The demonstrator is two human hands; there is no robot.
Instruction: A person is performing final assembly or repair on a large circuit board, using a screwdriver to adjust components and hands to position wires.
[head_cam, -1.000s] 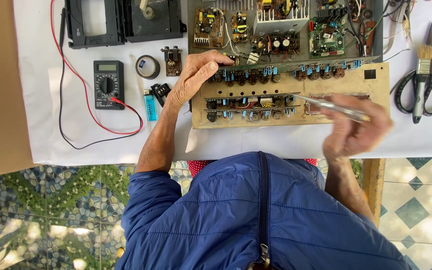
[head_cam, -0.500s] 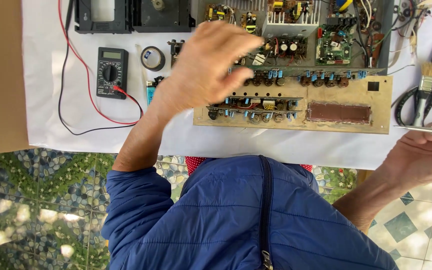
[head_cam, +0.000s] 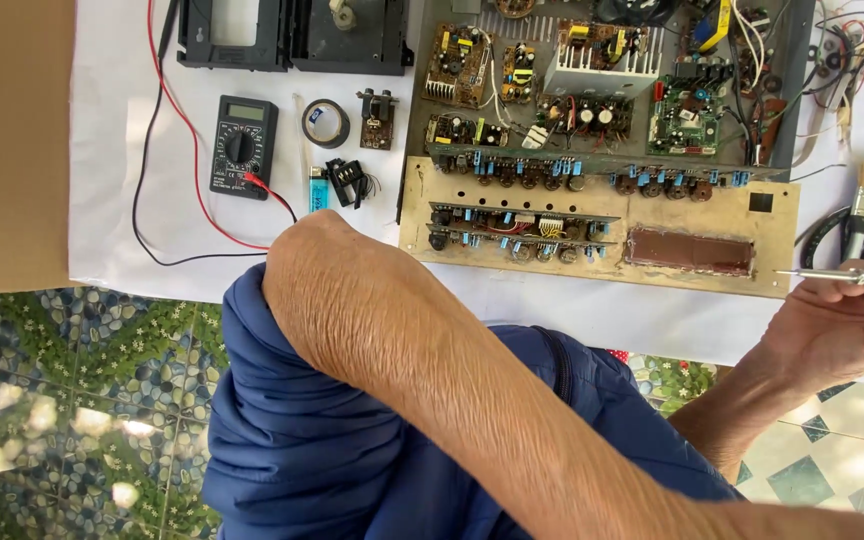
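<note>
One right hand (head_cam: 847, 320) clamped on metal tool (head_cam: 832, 276), beside circuit panel (head_cam: 592, 225), left hand unseen.

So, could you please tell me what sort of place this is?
Probably an informal electronics repair spot: an opened chassis of circuit boards and a multimeter lie on a white-covered table, and the right hand holds a slim metal tool.

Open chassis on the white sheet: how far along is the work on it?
Done: the chassis is open, boards bare, its front panel lying flat before it; the multimeter is laid out. In hand: the right hand holds a thin metal tool off the panel's right end, touching no board; the left hand is out of view. Left: probably reassembly; no cover is on.
</note>
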